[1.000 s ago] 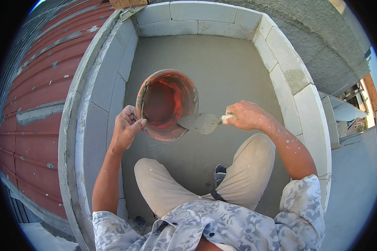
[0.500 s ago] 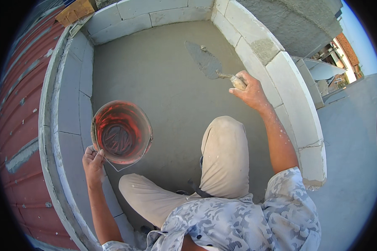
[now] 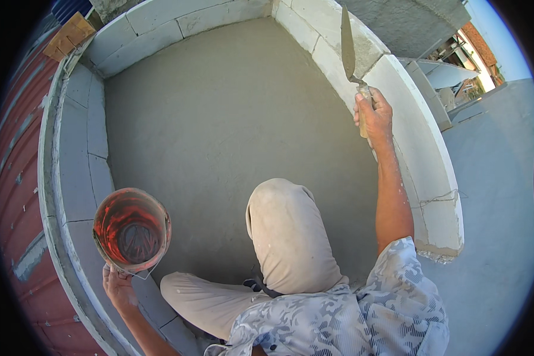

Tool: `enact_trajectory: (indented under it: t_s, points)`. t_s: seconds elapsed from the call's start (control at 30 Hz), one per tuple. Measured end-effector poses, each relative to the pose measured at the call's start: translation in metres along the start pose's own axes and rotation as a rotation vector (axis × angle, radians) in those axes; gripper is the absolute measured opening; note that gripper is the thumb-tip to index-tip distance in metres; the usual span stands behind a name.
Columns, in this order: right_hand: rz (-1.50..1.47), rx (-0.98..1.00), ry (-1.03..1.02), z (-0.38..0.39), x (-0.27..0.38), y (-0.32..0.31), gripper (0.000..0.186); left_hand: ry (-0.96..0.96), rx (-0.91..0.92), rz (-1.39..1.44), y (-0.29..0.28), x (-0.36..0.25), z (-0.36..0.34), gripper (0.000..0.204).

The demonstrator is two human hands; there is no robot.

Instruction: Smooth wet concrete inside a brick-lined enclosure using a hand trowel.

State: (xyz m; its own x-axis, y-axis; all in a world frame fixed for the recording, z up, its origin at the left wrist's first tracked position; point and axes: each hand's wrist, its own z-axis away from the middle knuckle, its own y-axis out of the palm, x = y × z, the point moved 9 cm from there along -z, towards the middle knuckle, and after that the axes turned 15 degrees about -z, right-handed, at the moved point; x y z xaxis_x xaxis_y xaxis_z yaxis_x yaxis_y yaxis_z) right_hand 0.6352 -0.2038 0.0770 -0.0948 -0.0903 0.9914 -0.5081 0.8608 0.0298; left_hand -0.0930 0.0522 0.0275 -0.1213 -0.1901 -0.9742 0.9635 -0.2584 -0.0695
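At the lower left my left hand [image 3: 118, 285] grips the near edge of an orange bucket [image 3: 132, 228], stained grey with mortar, its inside mostly bare with residue at the bottom and a wire handle hanging on the near side. My right hand [image 3: 374, 115] is wrapped round the handle of a pointed trowel [image 3: 348, 50], raised blade upward in front of the right-hand block wall. My bent legs [image 3: 288, 231] are beneath and between my arms, on a smooth grey mortar floor [image 3: 219, 107].
Low white block walls [image 3: 148, 21] enclose the floor on the far, left and right sides. Outside are red corrugated sheeting [image 3: 21, 196], a wooden board [image 3: 68, 37] at the far left corner, rough grey concrete [image 3: 418, 26], a pale grey surface [image 3: 489, 166] and distant roofs [image 3: 477, 41].
My left hand has carried the bucket down and leftward, away from the trowel. My right hand has lifted the trowel forward and rightward, turning its blade upward. The view has shifted.
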Motion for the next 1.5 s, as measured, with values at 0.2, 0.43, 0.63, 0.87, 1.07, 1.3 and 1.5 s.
enact_trajectory:
  t_s: [0.2, 0.43, 0.63, 0.87, 1.07, 1.3, 1.5]
  points:
    - [-0.084, 0.006, -0.129, -0.038, -0.013, -0.01, 0.025, -0.03, -0.04, -0.052, -0.009, -0.004, 0.015, 0.031]
    - [-0.065, -0.09, -0.164, -0.062, -0.115, -0.038, 0.028, -0.069, -0.074, -0.083, -0.031, 0.003, 0.038, 0.041]
    - [0.108, -0.206, 0.743, -0.056, -0.315, -0.101, 0.035, -0.092, -0.098, -0.043, -0.017, 0.001, 0.045, 0.048]
    - [0.309, -0.2, 0.516, -0.077, -0.302, -0.137, 0.036, -0.112, -0.09, -0.023, -0.022, 0.001, 0.051, 0.047]
    - [0.92, -0.081, 0.429, -0.055, -0.338, -0.154, 0.043, -0.129, -0.101, -0.042, -0.005, -0.001, 0.045, 0.045]
    - [0.802, -0.062, 0.674, -0.037, -0.361, -0.124, 0.041, -0.147, -0.036, -0.047, 0.013, -0.003, 0.028, 0.045]
    - [0.631, -0.068, 0.6, -0.027, -0.353, -0.134, 0.038, -0.14, -0.069, -0.037, 0.026, -0.004, 0.021, 0.044]
